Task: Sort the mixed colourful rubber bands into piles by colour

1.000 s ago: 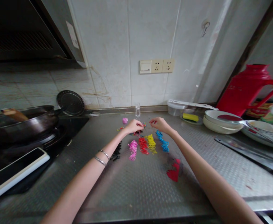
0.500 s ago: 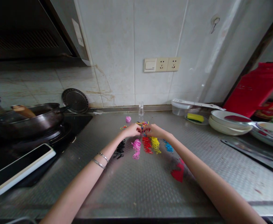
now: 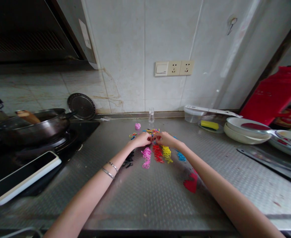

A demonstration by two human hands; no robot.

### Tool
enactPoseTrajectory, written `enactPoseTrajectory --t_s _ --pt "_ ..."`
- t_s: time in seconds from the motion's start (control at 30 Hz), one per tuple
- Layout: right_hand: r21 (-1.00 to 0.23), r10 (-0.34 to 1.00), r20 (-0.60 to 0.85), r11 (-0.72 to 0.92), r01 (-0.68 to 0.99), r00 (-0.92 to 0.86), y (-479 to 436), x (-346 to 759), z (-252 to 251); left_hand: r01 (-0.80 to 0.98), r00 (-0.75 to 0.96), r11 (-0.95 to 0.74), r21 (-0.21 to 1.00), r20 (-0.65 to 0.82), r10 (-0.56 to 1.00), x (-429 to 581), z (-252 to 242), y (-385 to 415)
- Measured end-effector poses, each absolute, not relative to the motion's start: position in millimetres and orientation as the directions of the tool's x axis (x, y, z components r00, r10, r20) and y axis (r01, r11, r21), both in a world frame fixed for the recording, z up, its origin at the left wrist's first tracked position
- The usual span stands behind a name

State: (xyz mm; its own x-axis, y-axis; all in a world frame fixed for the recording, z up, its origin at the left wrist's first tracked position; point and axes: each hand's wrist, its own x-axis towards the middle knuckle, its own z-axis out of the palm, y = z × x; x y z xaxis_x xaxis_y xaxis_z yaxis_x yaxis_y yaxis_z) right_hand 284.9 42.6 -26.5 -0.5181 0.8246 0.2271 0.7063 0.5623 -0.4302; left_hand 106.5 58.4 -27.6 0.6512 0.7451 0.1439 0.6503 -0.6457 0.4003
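Observation:
Side by side, my left hand (image 3: 143, 139) and my right hand (image 3: 163, 138) pinch at the near edge of a mixed pile of small coloured bands (image 3: 152, 131). What their fingertips hold is too small to make out. Nearer to me lie separate piles of black bands (image 3: 129, 159), pink bands (image 3: 146, 157), red bands (image 3: 158, 153), yellow bands (image 3: 167, 154) and blue bands (image 3: 181, 156). A few loose bands (image 3: 132, 136) sit left of the mixed pile. My left forearm partly covers the black pile.
Behind the bands stand a pink ball-like thing (image 3: 137, 126) and a small clear bottle (image 3: 151, 116). A pan (image 3: 46, 125) and a phone-like white device (image 3: 23, 178) are left. Bowls (image 3: 244, 132), a sponge (image 3: 209, 125), a knife (image 3: 269, 163) and a red flask (image 3: 271, 96) are right.
The view has shifted slightly. Dark or blue bands now show among the loose ones left of the mixed pile. Both hands stay close together with small finger movements.

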Motion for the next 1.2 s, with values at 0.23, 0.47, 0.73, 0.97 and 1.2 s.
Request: enactPoseTrajectory --t_s 0.23,0.47,0.73,0.97,1.2 --pt "-0.482 0.855 0.226 0.515 0.709 -0.467 47 291 -24 0.692 0.625 -0.637 0.339 0.158 0.764 109 -26 55" --pt "-0.49 0.844 0.209 0.527 0.694 -0.494 47 289 -27 0.635 0.69 -0.573 0.517 -0.046 0.722 92 2 59" --pt "-0.434 0.811 0.208 0.577 0.692 -0.546 48 285 -34 0.651 0.71 -0.477 0.59 -0.25 0.659 86 5 57" --pt "-0.445 0.848 0.271 0.53 0.722 -0.456 49 290 -24 0.65 0.696 -0.458 0.607 -0.233 0.679 78 9 62" --pt "-0.498 0.911 0.236 0.411 0.763 -0.337 70 346 -17 0.659 0.635 -0.429 0.617 -0.152 0.757 63 15 69"
